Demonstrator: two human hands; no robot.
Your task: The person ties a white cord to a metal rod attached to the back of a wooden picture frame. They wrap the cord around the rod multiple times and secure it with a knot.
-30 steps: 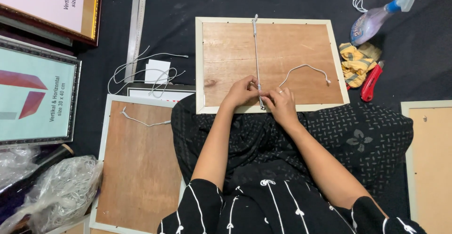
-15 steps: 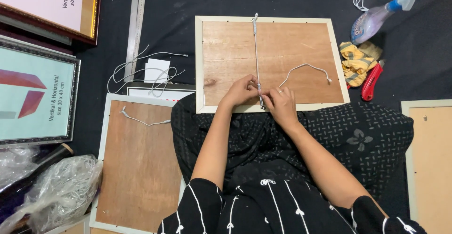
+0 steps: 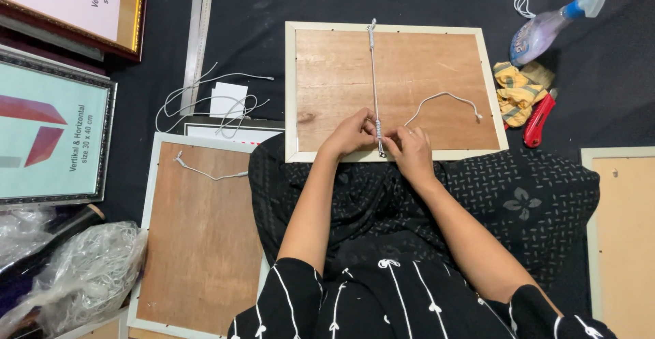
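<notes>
1. Far left: two framed prints [image 3: 51, 134] lie face up; beneath them sits crumpled clear plastic wrap [image 3: 82, 277].
2. Metal ruler [image 3: 198, 28] lies lengthwise on the dark cloth; loose white cords [image 3: 205, 96] curl just below it around a small white card.
3. A second frame [image 3: 201, 233] lies back-side up, a short cord fixed near its upper edge.
4. Left hand [image 3: 351, 133]: fingers curled, pinching the taut cord [image 3: 373, 79] at the lower edge of the working frame [image 3: 396, 90]. Compared with the earlier views, the hand position is practically unchanged; the work at the knot appears to be fine, not gross, motion.
5. Right hand [image 3: 409, 149]: fingertips closed on the same cord end, touching the left hand. The cord runs straight up across the frame's wooden back to its top edge.
6. A spare cord [image 3: 443, 103] lies loose on the backing, right of the hands, not in the way.
7. Far right: spray bottle [image 3: 546, 28], yellow rag [image 3: 518, 90], red cutter [image 3: 539, 120], and part of another frame [image 3: 624, 236].
</notes>
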